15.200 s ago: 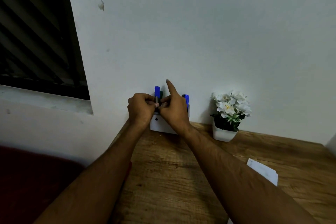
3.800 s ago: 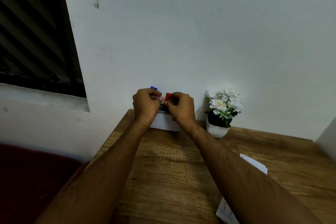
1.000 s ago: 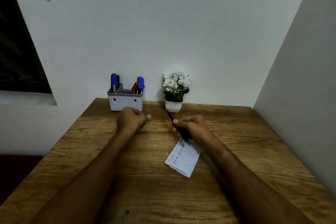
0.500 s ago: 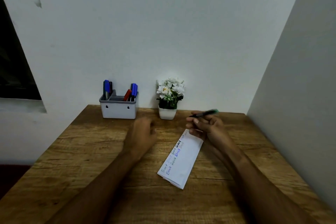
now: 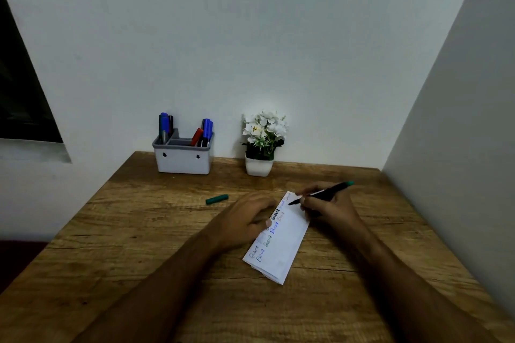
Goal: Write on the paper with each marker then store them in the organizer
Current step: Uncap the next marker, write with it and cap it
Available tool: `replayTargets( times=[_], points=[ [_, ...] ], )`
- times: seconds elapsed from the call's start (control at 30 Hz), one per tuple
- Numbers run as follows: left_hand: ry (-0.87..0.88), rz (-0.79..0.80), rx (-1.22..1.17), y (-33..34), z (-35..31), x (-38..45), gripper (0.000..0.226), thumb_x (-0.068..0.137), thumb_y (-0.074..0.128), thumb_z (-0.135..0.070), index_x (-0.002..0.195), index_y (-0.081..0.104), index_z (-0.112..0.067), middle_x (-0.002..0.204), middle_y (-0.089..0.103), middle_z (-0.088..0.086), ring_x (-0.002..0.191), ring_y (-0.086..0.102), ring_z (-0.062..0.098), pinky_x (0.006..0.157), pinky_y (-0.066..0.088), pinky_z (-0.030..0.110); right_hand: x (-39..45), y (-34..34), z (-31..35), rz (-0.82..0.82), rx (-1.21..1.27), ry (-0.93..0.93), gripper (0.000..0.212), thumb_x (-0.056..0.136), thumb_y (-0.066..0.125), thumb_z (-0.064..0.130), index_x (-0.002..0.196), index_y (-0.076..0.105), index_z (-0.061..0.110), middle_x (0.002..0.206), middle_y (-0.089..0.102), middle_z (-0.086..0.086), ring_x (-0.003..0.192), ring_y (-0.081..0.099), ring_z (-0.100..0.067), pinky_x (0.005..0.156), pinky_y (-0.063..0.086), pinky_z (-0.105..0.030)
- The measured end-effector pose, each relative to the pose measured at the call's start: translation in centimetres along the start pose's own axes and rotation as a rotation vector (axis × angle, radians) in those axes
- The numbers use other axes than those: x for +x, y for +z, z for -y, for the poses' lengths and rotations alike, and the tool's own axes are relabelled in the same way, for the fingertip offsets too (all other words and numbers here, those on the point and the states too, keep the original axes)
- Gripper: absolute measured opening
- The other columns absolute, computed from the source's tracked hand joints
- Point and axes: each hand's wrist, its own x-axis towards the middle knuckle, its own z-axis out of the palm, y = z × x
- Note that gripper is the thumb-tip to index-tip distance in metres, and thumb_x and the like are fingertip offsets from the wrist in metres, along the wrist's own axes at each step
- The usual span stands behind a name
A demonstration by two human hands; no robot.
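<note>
Paper (image 5: 281, 242), a folded white slip with handwritten lines, lay near the wooden table's (image 5: 139, 245) middle under my flat, relaxed left hand (image 5: 245, 220). My right hand (image 5: 328, 206) pinched the uncapped black green-ended marker (image 5: 323, 192), tip on the paper's far end. Beyond lay the green cap (image 5: 216, 199). At the far edge stood the white plastic organizer (image 5: 184, 161) with blue and red markers (image 5: 204, 132).

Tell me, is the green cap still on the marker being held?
No, the green cap lies on the table left of the paper, while the right hand holds the uncapped marker.

white walls (image 5: 250, 36), dark window (image 5: 19, 97) — wooden table (image 5: 125, 231)
</note>
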Motion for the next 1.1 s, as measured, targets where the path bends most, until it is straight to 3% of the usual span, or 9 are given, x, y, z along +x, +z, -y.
replayTargets(
  times=[0.07,0.17,0.27,0.4,0.57,0.8,1.1],
  points=[
    [0.008,0.024,0.019,0.2,0.2,0.0,0.054,0.096,0.057,-0.033,0.147,0.042,-0.026,0.149,0.043,-0.01,0.135,0.035,0.003,0.108,0.028,0.021,0.1,0.5,0.0,0.049,-0.022,0.028,0.017,0.087,0.072,0.002,0.092,0.083,0.014,0.094,0.081,-0.003,0.094,0.076,-0.019,0.083,0.06,-0.036],
    [0.009,0.052,0.068,0.4,0.5,0.0,0.057,0.096,0.055,-0.035,0.15,0.039,-0.028,0.153,0.038,-0.01,0.14,0.031,0.005,0.116,0.031,0.033,0.7,1.2,-0.1,0.076,-0.138,-0.047,0.018,0.083,0.07,-0.006,0.085,0.082,0.008,0.087,0.081,-0.005,0.091,0.075,-0.022,0.083,0.059,-0.033],
    [0.053,0.044,0.108,0.5,0.5,0.1,0.055,0.096,0.054,-0.035,0.149,0.041,-0.025,0.153,0.038,-0.009,0.139,0.03,0.005,0.115,0.03,0.029,1.3,1.6,-0.4,0.079,-0.206,-0.097,0.019,0.082,0.067,-0.01,0.08,0.078,0.006,0.083,0.079,-0.007,0.083,0.075,-0.02,0.075,0.058,-0.03],
    [0.077,0.032,0.122,0.5,0.4,0.3,0.056,0.097,0.053,-0.034,0.149,0.041,-0.021,0.152,0.038,-0.007,0.137,0.031,0.006,0.11,0.027,0.022,1.6,1.6,-1.3,0.065,-0.265,-0.125,0.011,0.081,0.071,-0.004,0.079,0.076,0.006,0.08,0.078,-0.01,0.079,0.074,-0.024,0.07,0.059,-0.039],
    [0.086,0.029,0.112,0.6,0.7,0.4,0.054,0.097,0.053,-0.033,0.149,0.042,-0.021,0.15,0.039,-0.008,0.135,0.032,0.005,0.104,0.027,0.019,1.8,1.7,-1.9,0.079,-0.291,-0.14,0.013,0.08,0.074,-0.002,0.08,0.077,0.01,0.08,0.078,-0.004,0.08,0.075,-0.02,0.069,0.059,-0.033],
    [0.084,0.04,0.103,0.5,0.6,0.3,0.053,0.097,0.052,-0.033,0.147,0.043,-0.022,0.148,0.039,-0.01,0.134,0.034,0.006,0.109,0.035,0.03,1.8,1.9,-1.8,0.126,-0.348,-0.16,0.013,0.082,0.074,-0.001,0.082,0.078,0.011,0.079,0.077,-0.001,0.077,0.074,-0.016,0.066,0.058,-0.026],
    [0.085,0.025,0.108,0.5,0.4,0.2,0.052,0.096,0.053,-0.031,0.147,0.044,-0.021,0.147,0.04,-0.009,0.133,0.033,0.006,0.107,0.035,0.027,1.8,1.9,-1.8,0.121,-0.34,-0.139,0.012,0.085,0.072,0.001,0.082,0.078,0.011,0.078,0.077,-0.002,0.073,0.072,-0.009,0.063,0.057,-0.024]
  ],
)
